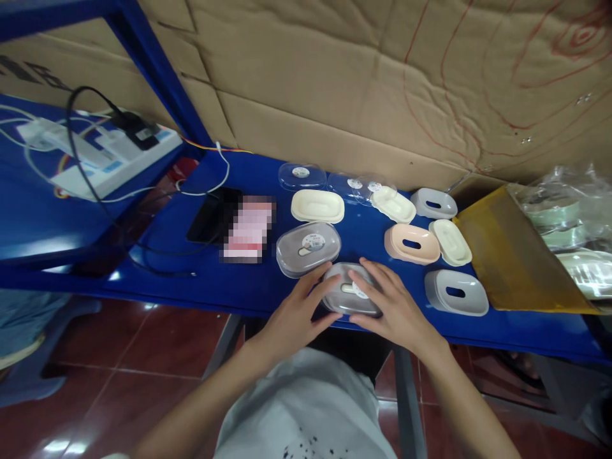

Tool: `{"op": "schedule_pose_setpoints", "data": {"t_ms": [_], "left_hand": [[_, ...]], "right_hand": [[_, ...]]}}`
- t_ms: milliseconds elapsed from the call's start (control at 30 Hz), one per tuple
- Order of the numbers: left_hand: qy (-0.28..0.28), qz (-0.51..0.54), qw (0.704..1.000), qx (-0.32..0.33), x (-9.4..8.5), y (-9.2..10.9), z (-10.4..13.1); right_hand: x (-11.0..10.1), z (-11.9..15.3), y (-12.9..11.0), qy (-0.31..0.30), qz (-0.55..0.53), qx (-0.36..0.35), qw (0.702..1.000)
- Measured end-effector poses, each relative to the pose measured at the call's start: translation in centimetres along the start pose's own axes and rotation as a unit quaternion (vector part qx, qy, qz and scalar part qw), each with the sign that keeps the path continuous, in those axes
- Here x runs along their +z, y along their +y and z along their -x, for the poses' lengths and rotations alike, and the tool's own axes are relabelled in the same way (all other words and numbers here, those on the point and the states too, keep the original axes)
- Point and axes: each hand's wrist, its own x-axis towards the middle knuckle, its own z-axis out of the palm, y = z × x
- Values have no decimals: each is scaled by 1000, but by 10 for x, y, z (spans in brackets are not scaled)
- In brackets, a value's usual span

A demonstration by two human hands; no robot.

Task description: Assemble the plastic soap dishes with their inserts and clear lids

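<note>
Both hands press a clear plastic lid onto the grey oval plastic soap box at the near edge of the blue surface. The left hand and right hand lie spread flat, fingers flanking the box. The step appears to be lid seating; next, even downward pressure seems required. A second closed grey box sits just behind.
</note>
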Motion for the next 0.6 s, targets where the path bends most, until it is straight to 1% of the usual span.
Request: {"op": "schedule_pose_setpoints", "data": {"t_ms": [100, 233, 400, 500, 600], "left_hand": [[-8, 22, 999, -24, 1, -2, 1], [-21, 35, 998, -40, 2, -2, 1], [-36, 51, 997, -44, 0, -1, -1], [-36, 60, 997, -46, -2, 0, -2], [-33, 63, 996, -55, -2, 0, -3]], "right_hand": [[-2, -2, 1, 4, 18, -14, 1000], [-4, -3, 2, -7, 30, -31, 999], [-5, -3, 0, 1, 44, -27, 999], [-4, -2, -1, 3, 43, -43, 998], [-1, -1, -3, 7, 42, -33, 999]]}}
